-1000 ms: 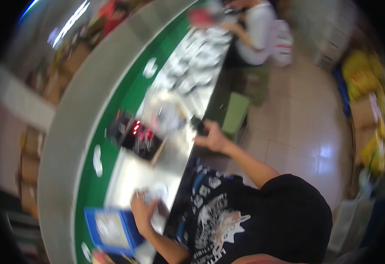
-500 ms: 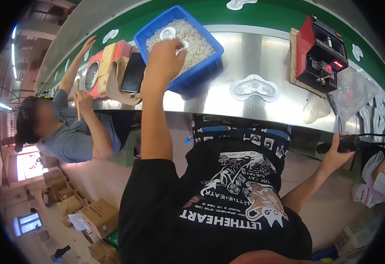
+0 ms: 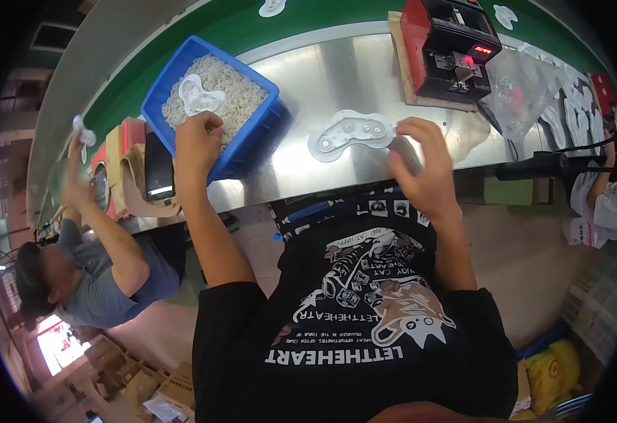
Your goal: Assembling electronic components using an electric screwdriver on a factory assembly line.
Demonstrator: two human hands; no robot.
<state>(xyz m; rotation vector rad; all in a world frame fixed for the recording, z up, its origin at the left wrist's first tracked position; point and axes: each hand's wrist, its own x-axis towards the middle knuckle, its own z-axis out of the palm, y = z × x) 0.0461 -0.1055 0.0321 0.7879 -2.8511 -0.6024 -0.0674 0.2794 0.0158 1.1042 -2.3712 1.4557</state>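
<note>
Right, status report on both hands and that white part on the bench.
Left hand in blue bin of small white pieces, fingers curled. Right hand at edge of flat white part on steel bench. Red-and-black machine behind, apart from both hands.

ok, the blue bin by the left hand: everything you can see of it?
The blue bin is a rectangular plastic tub, sitting askew on the steel worktop beside the green belt. It is nearly full of small off-white parts, with one larger white moulded piece lying on top. The left hand rests on its near rim.
</note>
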